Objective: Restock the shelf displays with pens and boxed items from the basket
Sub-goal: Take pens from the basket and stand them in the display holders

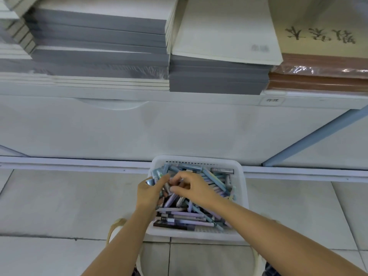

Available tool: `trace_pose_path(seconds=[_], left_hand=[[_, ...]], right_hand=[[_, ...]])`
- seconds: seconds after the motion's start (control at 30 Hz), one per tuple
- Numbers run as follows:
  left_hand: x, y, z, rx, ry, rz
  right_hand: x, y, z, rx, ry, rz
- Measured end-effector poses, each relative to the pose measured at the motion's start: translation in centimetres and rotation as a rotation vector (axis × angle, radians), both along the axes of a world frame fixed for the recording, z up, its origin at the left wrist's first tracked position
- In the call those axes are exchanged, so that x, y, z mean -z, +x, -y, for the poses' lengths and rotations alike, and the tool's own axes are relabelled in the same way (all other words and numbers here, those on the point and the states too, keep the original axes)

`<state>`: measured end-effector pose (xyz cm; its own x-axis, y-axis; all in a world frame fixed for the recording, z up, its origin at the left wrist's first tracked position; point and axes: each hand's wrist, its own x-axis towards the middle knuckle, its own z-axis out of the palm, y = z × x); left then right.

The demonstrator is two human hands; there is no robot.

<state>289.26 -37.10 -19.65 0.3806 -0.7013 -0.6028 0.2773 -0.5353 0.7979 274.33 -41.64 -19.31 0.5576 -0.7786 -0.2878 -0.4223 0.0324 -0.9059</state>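
Over the white basket (244, 198), left hand (148, 193) grips a pen bundle (158, 174); right hand (192, 191) pinches the same bundle.

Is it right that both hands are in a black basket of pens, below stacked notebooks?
No, the basket is white, not black, per the head view. Left hand and right hand are in it among the pens, below stacked notebooks.

Both arms reach forward, left grip (149, 193) and right grip (192, 191) curled, close together.
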Motion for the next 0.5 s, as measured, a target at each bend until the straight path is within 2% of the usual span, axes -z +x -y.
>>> trace_pose_path(seconds=[0.07,0.17,0.3,0.4,0.5], left_hand=[[0.5,1.5,-0.3,-0.036,0.026,0.052],[1.0,3.1,-0.8,-0.027,0.025,0.096],[1.8,4.0,-1.1,-0.030,0.012,0.164],[2.2,4.1,-1.3,0.002,0.020,0.182],[2.4,4.1,-1.2,0.007,0.005,0.161]], right_hand=[[0.6,0.0,0.4,-0.020,-0.043,-0.060],[2.1,-0.3,1.4,0.077,-0.160,-0.267],[3.9,0.1,2.0,-0.055,-0.307,-0.543],[4.7,1.0,1.8,-0.085,-0.377,-0.642],[4.8,1.1,2.1,-0.094,-0.393,-0.655]])
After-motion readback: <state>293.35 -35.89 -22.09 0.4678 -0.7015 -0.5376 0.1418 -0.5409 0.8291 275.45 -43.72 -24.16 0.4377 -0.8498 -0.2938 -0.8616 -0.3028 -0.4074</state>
